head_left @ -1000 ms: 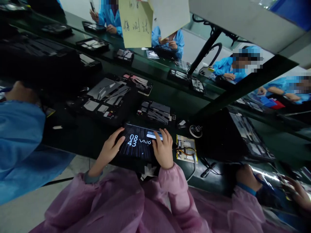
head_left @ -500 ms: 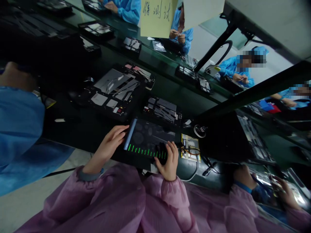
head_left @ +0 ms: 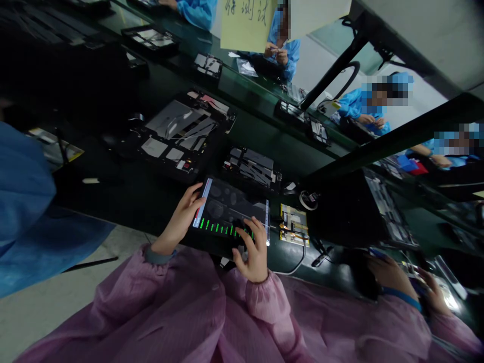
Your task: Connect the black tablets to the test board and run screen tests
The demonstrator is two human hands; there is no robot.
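Observation:
A tablet (head_left: pixel 227 207) lies in front of me on the dark bench, its screen lit with a row of green bars over a dark picture. At its left end, my left hand (head_left: pixel 180 219) grips the edge, with the thumb over the border. My right hand (head_left: pixel 254 252) is over the lower right part of the screen, fingers spread and bent, and the fingertips hide some green bars. Whether they touch the glass I cannot tell. Just right of the tablet is a flat, yellow-edged battery pack (head_left: pixel 294 226) with wires and a pale cable (head_left: pixel 300 266).
Opened tablets, one large (head_left: pixel 177 128) and one smaller (head_left: pixel 251 166), lie beyond. A round white coil (head_left: pixel 308 199) sits near a black box (head_left: pixel 338 212). Co-workers in blue (head_left: pixel 28 201) and pink (head_left: pixel 389 317) flank me. A dark bar (head_left: pixel 401 143) crosses at right.
My right hand has shifted left over the screen with its fingers more spread. My left hand's thumb now laps the tablet's edge. A light strip shows along the screen's right end.

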